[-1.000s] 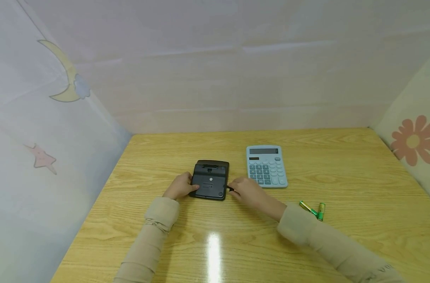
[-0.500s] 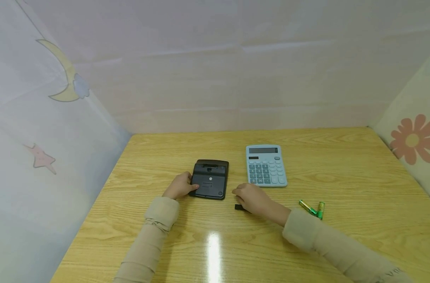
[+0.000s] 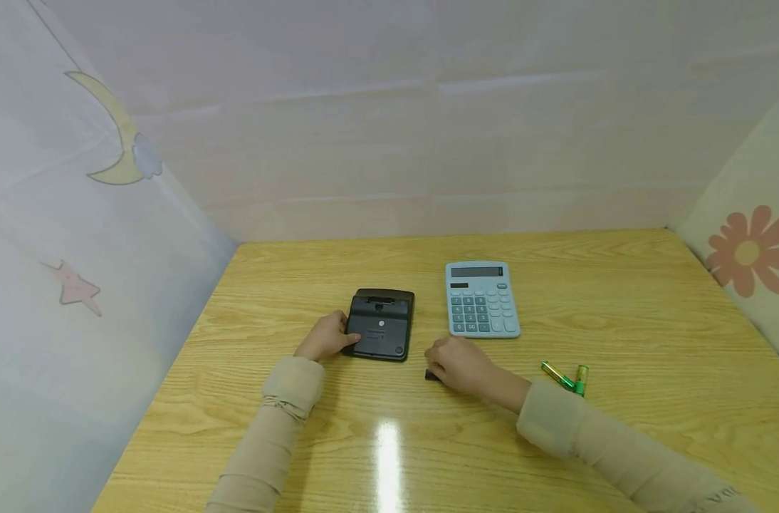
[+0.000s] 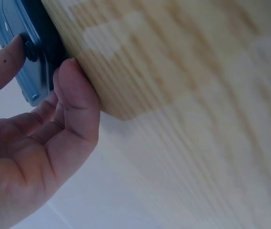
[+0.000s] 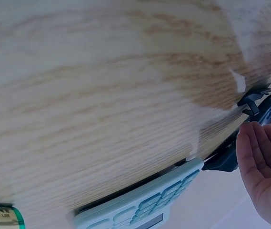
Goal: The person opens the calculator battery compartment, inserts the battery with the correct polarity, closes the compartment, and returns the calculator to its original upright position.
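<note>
A black calculator [image 3: 383,331] lies face down on the table, its back up and an open slot near its lower right. My left hand [image 3: 325,336] grips its left edge, thumb on top; in the left wrist view the thumb and fingers [image 4: 75,90] meet the calculator [image 4: 40,28] at one corner. To the right, a small black battery cover [image 3: 431,375] rests on the wood. My right hand [image 3: 463,365] hovers right beside it with loosely bent fingers. In the right wrist view the cover [image 5: 253,101] sits just beyond the fingertips, with nothing pinched between them.
Behind the right hand lies a light blue calculator [image 3: 482,299], face up. Two green and gold batteries [image 3: 557,375] lie near the right sleeve. The wooden table [image 3: 626,299] ends at a pale cloth backdrop [image 3: 389,142], which also encloses both sides.
My right hand has drawn the black battery cover away from the calculator's right edge, set it down on the table and let go. The left hand has stayed in place.
</note>
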Tool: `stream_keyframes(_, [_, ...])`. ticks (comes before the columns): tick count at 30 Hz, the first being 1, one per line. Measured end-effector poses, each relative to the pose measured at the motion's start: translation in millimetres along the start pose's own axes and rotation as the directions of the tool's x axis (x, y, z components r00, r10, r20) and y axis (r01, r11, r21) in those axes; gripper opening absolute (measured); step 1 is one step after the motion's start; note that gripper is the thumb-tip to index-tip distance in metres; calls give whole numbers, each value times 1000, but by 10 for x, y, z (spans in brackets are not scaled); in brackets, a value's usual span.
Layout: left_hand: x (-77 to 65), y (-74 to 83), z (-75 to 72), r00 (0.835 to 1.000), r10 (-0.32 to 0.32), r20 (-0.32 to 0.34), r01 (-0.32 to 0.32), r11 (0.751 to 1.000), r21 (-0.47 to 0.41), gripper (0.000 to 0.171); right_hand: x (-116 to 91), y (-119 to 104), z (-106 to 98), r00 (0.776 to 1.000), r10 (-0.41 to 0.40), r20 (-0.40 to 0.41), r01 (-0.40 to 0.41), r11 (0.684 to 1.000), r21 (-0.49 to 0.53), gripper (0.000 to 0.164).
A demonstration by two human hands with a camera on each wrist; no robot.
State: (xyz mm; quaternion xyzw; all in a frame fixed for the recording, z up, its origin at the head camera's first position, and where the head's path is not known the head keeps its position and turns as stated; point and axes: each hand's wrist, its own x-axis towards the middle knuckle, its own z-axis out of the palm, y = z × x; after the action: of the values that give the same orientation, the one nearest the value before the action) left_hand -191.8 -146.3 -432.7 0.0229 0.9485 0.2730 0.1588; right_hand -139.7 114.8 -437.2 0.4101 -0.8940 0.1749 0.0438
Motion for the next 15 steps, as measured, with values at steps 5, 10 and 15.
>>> stream_keyframes(5, [-7, 8, -5, 1000, -2, 0, 2, 1000, 1, 40, -30, 14, 19, 999, 11, 47, -10, 1000, -21, 16])
stream_keyframes(10, [-13, 17, -13, 1000, 0, 1, 0, 1000, 2, 40, -52, 11, 39, 995, 19, 96, -14, 999, -49, 14])
stream_keyframes(15, [-10, 8, -8, 1000, -4, 2, 4, 1000, 0, 42, -67, 2, 47, 995, 15, 97, -9, 998, -58, 17])
